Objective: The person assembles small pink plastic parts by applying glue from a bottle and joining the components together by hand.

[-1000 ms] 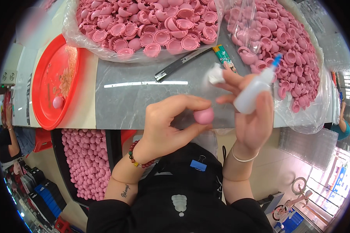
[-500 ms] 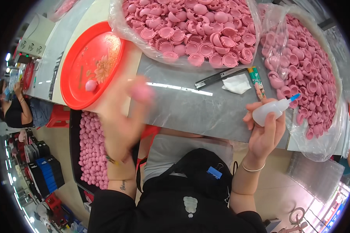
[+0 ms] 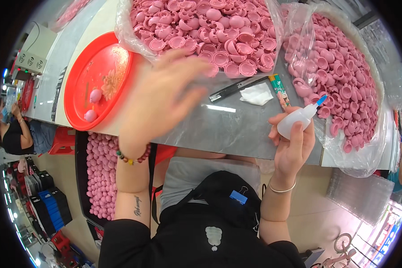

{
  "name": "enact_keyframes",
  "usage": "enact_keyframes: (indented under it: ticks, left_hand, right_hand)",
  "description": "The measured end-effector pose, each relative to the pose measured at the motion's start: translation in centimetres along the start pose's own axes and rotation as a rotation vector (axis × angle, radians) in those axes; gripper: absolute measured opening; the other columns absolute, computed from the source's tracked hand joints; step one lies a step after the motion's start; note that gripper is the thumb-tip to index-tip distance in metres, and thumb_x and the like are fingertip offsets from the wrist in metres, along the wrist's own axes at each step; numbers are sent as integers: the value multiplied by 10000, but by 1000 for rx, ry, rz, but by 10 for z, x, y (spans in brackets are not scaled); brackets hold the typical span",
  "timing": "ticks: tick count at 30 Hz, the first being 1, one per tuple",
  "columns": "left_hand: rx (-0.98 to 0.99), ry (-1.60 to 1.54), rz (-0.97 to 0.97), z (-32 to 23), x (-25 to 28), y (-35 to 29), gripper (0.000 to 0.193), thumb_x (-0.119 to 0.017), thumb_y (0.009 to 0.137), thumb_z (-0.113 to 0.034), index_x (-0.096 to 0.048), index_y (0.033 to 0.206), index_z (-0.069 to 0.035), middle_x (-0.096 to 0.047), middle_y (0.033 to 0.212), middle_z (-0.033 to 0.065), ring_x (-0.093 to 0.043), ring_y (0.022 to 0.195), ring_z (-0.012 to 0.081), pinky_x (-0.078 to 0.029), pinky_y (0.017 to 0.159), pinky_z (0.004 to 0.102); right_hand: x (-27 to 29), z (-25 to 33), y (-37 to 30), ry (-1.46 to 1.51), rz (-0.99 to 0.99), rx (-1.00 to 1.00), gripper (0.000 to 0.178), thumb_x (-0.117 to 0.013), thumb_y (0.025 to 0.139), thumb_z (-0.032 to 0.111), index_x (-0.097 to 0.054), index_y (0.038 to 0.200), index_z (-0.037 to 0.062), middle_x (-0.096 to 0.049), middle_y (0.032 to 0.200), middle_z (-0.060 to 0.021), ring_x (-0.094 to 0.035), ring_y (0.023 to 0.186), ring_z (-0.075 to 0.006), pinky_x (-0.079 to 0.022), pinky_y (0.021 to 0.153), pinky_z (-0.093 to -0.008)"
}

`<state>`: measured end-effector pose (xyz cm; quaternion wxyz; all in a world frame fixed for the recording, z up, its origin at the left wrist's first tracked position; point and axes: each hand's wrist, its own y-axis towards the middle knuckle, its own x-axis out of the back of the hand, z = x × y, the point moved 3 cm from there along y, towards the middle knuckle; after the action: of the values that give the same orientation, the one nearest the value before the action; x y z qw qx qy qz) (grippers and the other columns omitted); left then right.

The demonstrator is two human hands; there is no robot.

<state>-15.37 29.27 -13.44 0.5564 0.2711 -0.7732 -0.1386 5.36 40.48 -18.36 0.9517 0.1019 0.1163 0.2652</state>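
My right hand (image 3: 295, 145) is wrapped round a translucent white squeeze bottle (image 3: 294, 125) with a blue nozzle tip, tilted up and to the right. My left hand (image 3: 163, 96), blurred by motion, reaches over the table with its fingers stretched out. I see nothing held in it. Its fingertips are just in front of the near edge of a heap of pink half-shells (image 3: 221, 58) in a clear plastic bag. Two closed pink balls (image 3: 95, 95) lie on the red oval tray (image 3: 76, 67) to the left.
At the right is a second bag of pink shells (image 3: 344, 85). A black bar-shaped tool (image 3: 236, 88), white tissue (image 3: 257, 94) and green printed tube (image 3: 279, 90) lie between. Below the tray, a black bin holds pink balls (image 3: 103, 174). Another person (image 3: 20, 129) sits at far left.
My left hand has let go of a pink ball, now a second one on the red tray, and has moved toward the shell heap. My right hand still holds the bottle.
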Motion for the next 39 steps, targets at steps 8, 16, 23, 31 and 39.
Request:
enact_keyframes:
  ticks: [8,16,23,31,39]
  left_hand:
    - [-25,109,324,-21,-28,2,329,-581,757,-297,-576,964,-42,-499,1140,113,-459,1028,291,-360,862,371]
    - [41,-133,-18,-19,-18,5,183,-619,722,-122,-605,867,-12,-607,887,107,-575,815,244,-437,750,318]
    - [75,-821,127,-67,-42,-27,115,-642,671,37,-590,767,3,-572,793,93,-561,736,172,-436,693,253]
    - [355,-1445,-59,-79,-70,-49,349,-654,705,3,-480,1006,26,-454,935,78,-485,823,144,-413,750,243]
    - [558,-1710,247,-72,-77,-45,414,-642,694,63,-473,1071,51,-543,1072,162,-561,920,165,-478,782,272]
  right_hand:
    - [1,0,-1,-25,15,-4,312,-422,885,262,-458,997,-28,-588,736,-137,-482,503,-98,-329,436,-181]
    - [2,1,-3,-65,17,3,338,-433,880,289,-456,995,-29,-590,759,-148,-489,510,-106,-336,441,-184]
    - [-15,14,-15,203,258,94,447,-500,827,419,-453,912,-17,-533,837,-182,-503,559,-161,-380,484,-210]
    - [-20,8,-24,198,200,-46,486,-515,798,476,-447,883,3,-481,717,-113,-460,495,-123,-362,430,-207]
    - [-2,2,-20,282,19,-37,466,-549,789,406,-443,960,-15,-488,675,-75,-448,478,-117,-352,442,-218]
